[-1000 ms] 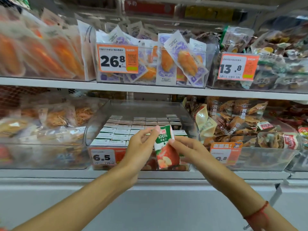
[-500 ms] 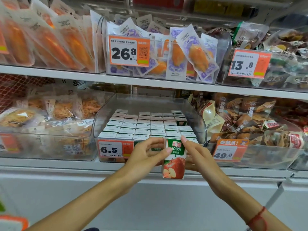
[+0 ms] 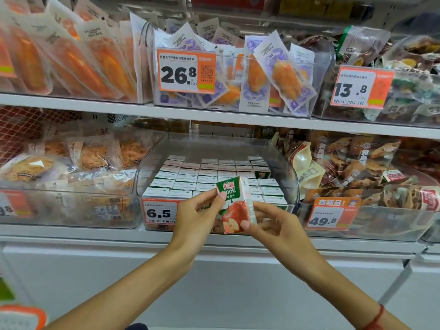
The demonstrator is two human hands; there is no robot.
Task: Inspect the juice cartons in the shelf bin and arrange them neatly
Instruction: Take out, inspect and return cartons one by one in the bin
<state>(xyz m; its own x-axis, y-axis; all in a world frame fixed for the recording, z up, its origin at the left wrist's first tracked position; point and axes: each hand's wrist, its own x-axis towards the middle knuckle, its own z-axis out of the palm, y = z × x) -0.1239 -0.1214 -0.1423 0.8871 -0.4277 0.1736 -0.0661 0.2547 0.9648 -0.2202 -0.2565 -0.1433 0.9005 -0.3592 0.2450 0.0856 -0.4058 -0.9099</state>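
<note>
Both hands are up in front of the lower shelf [image 3: 238,241], sharing one small juice carton [image 3: 235,206] between them. The left hand [image 3: 195,216] pinches the carton's upper left corner, its fingers [image 3: 220,195] curled against the green band at the top. The right hand [image 3: 273,225] grips the lower right edge, thumb pressed on the front near the apple picture. The carton is tipped a little to the left and held just in front of the clear plastic bin [image 3: 289,172], above the bin's front lip.

Inside the bin the other cartons [image 3: 204,177] stand upright in tight rows, white tops showing, with one further back on the right showing a green face. An orange price tag reading 6.5 [image 3: 159,211] hangs on the bin's front wall, partly hidden behind the left hand. Bins of bagged snacks sit on either side.
</note>
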